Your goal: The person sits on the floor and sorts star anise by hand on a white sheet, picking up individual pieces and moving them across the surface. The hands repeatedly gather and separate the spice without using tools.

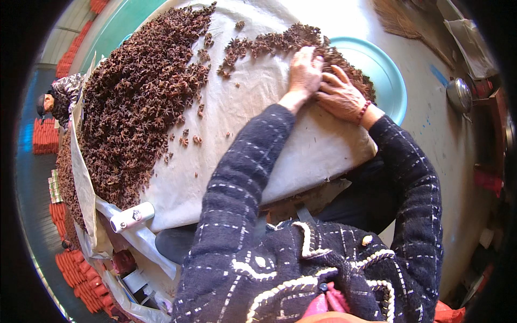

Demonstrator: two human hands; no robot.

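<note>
Dried star anise lies along the far right of a pale cloth sheet, in a long loose strip. My left hand rests at that strip's near edge, its fingertips partly hidden among the pieces. Close beside it, my right hand is palm down with fingers spread, touching the star anise; a red bead bracelet circles the wrist. A light blue plastic basin sits just past the sheet's right edge, and star anise reaches over its near side. A far larger star anise heap covers the sheet's left side.
A white cylindrical can lies on its side at the sheet's lower left corner. Another person is beyond the heap at left. Several stacks of filled red bags line the left. A metal pot and a broom are at right.
</note>
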